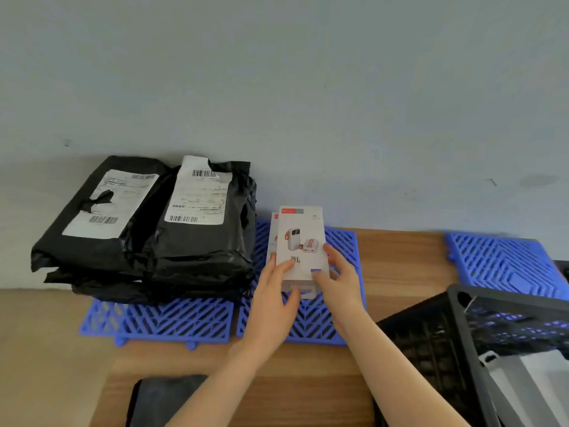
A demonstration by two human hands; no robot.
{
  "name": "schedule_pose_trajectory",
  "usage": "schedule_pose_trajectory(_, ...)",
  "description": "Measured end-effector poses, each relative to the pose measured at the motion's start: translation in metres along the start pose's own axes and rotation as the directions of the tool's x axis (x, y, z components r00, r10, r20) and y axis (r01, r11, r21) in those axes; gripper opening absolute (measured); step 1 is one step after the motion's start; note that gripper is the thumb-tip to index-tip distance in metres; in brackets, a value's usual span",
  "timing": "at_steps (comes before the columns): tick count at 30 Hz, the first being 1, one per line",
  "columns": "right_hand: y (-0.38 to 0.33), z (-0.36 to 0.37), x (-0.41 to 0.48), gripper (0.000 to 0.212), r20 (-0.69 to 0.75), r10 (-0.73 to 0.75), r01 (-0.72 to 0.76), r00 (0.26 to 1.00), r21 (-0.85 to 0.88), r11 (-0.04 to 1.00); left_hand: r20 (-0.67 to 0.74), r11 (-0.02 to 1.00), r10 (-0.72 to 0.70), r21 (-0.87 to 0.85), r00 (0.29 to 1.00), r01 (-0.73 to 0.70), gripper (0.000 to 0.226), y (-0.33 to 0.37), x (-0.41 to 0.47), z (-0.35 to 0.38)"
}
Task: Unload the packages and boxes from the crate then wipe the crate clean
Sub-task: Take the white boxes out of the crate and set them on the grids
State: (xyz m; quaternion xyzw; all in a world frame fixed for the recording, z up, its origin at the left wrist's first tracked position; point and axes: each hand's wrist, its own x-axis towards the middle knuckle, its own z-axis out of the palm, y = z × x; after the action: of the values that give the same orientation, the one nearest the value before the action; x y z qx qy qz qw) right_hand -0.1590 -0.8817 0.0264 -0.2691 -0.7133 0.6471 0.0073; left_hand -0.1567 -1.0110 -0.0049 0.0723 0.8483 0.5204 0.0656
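The lone head-worn camera looked forward and down, close over the left hand (274, 298) and right hand (343, 282), toward a pale grey wall (277, 75).

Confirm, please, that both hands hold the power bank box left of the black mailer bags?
Wrong side: in the head view, the left hand and right hand hold the power bank box right of the black mailer bags.
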Motion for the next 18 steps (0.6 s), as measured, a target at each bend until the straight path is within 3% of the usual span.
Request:
schedule_pose_trajectory(5,0.027,0.012,0.024,0.055,-0.017,0.06,-0.061,0.998,-0.04,0.997,0.101,0.999,-0.031,0.02,0.994,0.029,0.052,-0.038,0.015,0.013)
schedule_pose_trajectory(11,0.041,0.025,0.04,0.057,0.038,0.056,-0.051,0.998,-0.115,0.992,0.172,0.995,0.019,0.088,0.985,-0.035,0.066,-0.057,0.031,0.015)
schedule_pose_trajectory(15,0.037,0.029,0.051,0.058,0.049,0.04,-0.026,0.998,-0.256,0.966,0.181,0.981,0.02,0.187,0.983,-0.054,0.071,-0.058,0.043,0.018)
schedule_pose_trajectory(18,0.029,0.029,0.049,0.061,-0.029,0.044,-0.051,0.999,-0.29,0.956,0.163,0.967,-0.01,0.253,0.986,-0.032,0.075,-0.051,0.04,0.021)
